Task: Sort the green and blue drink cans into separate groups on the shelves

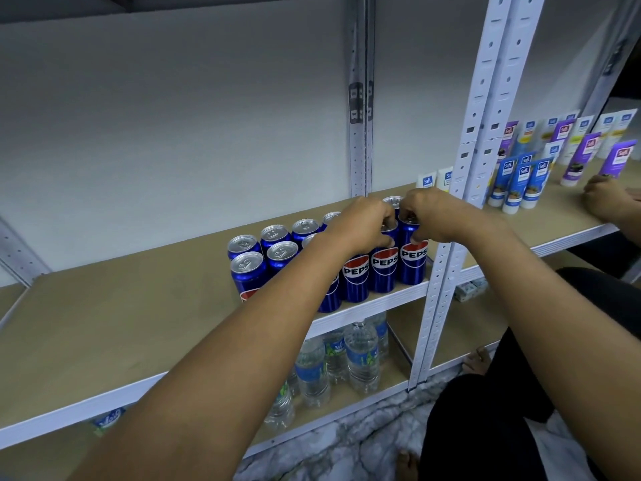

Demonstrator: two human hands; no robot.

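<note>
Several blue Pepsi cans (pixel 281 253) stand in two rows on the tan middle shelf (pixel 121 324), at its right end. My left hand (pixel 364 225) grips the top of a front-row blue can (pixel 384 270). My right hand (pixel 433 216) grips the top of the rightmost front blue can (pixel 412 263), beside the white upright. Both cans stand on the shelf. No green can is in view.
A white slotted upright (pixel 440 279) stands just right of the cans. Water bottles (pixel 360 355) fill the lower shelf. Tubes of cream (pixel 520 182) stand on the neighbouring shelf, where another person's hand (pixel 607 199) rests. A seated person's dark-clothed legs are at the lower right.
</note>
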